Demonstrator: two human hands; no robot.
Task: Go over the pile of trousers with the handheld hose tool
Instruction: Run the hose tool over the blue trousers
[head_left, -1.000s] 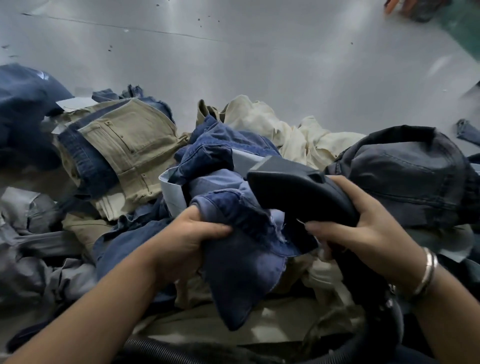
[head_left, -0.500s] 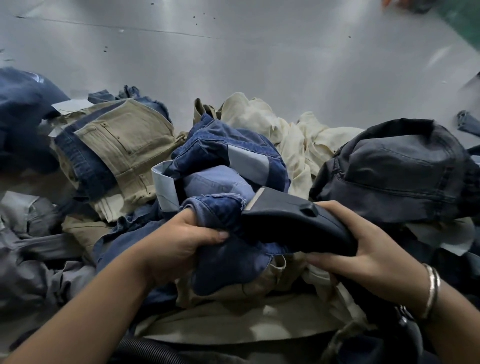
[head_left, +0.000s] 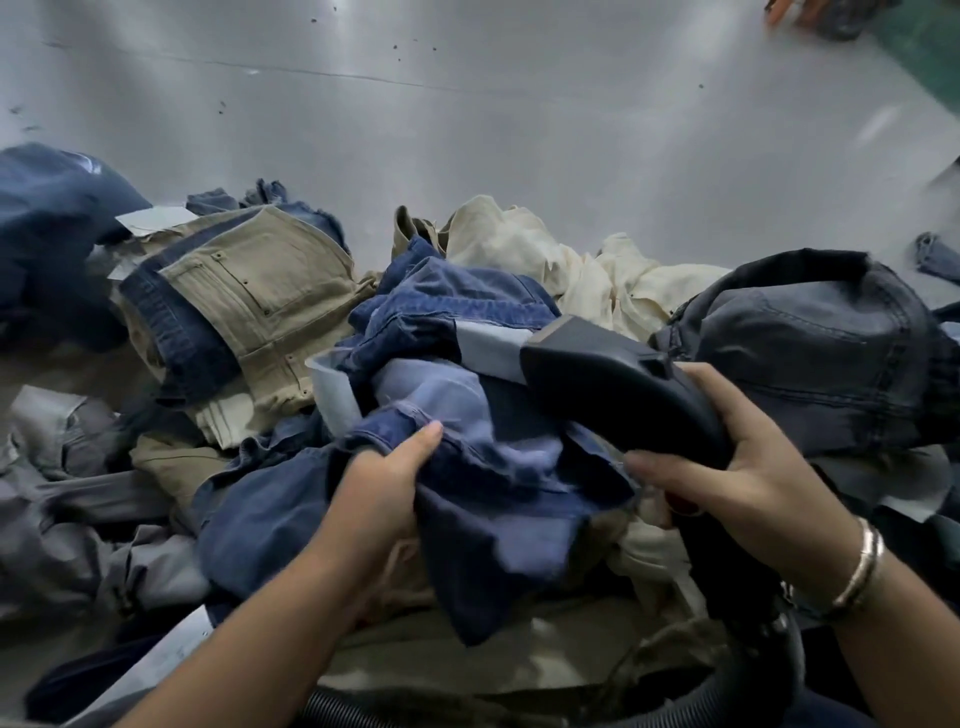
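Trousers are lying heaped in a loose pile across the near part of a grey table, and both hands are working at the middle of that heap. Left hand is gripping a fold of the blue trousers, its thumb lying along the top of the cloth and its fingers curling out of sight beneath it. Right hand is wrapping around the neck of the black hose tool, thumb underneath and fingers curling over the far side, with a metal bangle sitting on the wrist. The tool's flat nozzle is pointing away from the person and resting against a pale band of the blue trousers, just beyond the gripped fold. A ribbed black hose is running from the tool's lower end down along the near edge of the view.

Beyond the hands, khaki trousers with a riveted back pocket are lying to the left, a dark denim strip overlapping their near side. Cream trousers are bunching behind the blue pair, and dark charcoal trousers are mounding on the right, touching the tool hand. Grey trousers are sprawling at the left edge, and a navy garment is sitting at the far left.
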